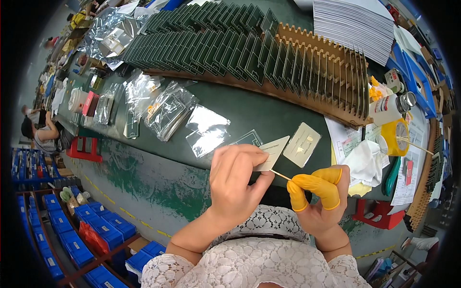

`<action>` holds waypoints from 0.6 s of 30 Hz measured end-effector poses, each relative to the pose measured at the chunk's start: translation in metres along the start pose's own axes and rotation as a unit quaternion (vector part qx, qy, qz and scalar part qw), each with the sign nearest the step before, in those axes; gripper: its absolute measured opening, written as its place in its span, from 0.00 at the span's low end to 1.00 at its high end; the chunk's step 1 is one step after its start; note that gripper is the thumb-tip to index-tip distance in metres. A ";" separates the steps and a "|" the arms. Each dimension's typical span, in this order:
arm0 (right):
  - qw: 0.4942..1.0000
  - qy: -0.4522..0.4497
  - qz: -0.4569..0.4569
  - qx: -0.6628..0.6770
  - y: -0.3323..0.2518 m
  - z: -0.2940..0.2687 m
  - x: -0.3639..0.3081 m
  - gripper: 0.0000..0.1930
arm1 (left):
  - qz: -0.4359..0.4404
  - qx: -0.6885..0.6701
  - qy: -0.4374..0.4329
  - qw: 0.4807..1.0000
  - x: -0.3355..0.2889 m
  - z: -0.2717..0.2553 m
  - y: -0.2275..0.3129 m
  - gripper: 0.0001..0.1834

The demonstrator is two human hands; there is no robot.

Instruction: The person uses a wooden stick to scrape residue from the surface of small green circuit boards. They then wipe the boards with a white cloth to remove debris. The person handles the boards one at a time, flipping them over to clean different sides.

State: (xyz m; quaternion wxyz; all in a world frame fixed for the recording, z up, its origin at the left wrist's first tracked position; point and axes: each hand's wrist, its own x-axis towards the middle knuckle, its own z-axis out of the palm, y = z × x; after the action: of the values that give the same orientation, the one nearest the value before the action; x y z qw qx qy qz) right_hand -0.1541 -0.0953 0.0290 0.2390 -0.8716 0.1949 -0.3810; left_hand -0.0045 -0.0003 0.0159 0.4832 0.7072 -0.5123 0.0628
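My left hand (pixel 233 175) is closed on a thin pale card-like panel (pixel 274 151), held tilted above the near edge of the table. My right hand (pixel 321 194) wears yellow finger covers and pinches a thin wooden stick (pixel 280 174). The stick's far end meets the panel's lower edge beside my left thumb; whether it has a tip there, I cannot tell. A similar cream panel (pixel 302 145) lies flat just to the right. Behind my left fingers, a dark green board (pixel 249 138) is partly covered.
Slotted brown racks (pixel 331 103) full of upright green boards (pixel 201 53) span the back. Clear plastic bags (pixel 170 110) lie at left. On the right are a white bottle (pixel 388 108), a yellow tape roll (pixel 395 137), a white cloth (pixel 366 163) and papers (pixel 353 29). Red stools (pixel 379 214) stand below.
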 end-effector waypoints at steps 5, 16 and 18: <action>1.000 -0.005 -0.001 -0.002 -0.001 -0.001 0.000 0.18 | 0.002 0.001 0.001 1.000 0.000 0.001 0.000 0.16; 1.000 -0.008 0.004 -0.005 -0.002 -0.001 -0.002 0.18 | 0.001 0.001 0.003 1.000 0.001 0.001 0.000 0.16; 1.000 -0.002 0.001 -0.004 -0.002 0.000 -0.001 0.18 | -0.001 0.001 0.001 1.000 0.001 0.001 0.000 0.16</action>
State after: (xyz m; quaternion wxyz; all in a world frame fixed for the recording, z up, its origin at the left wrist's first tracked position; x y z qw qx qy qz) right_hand -0.1550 -0.0934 0.0294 0.2361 -0.8731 0.1974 -0.3781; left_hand -0.0044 -0.0011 0.0158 0.4835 0.7077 -0.5112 0.0639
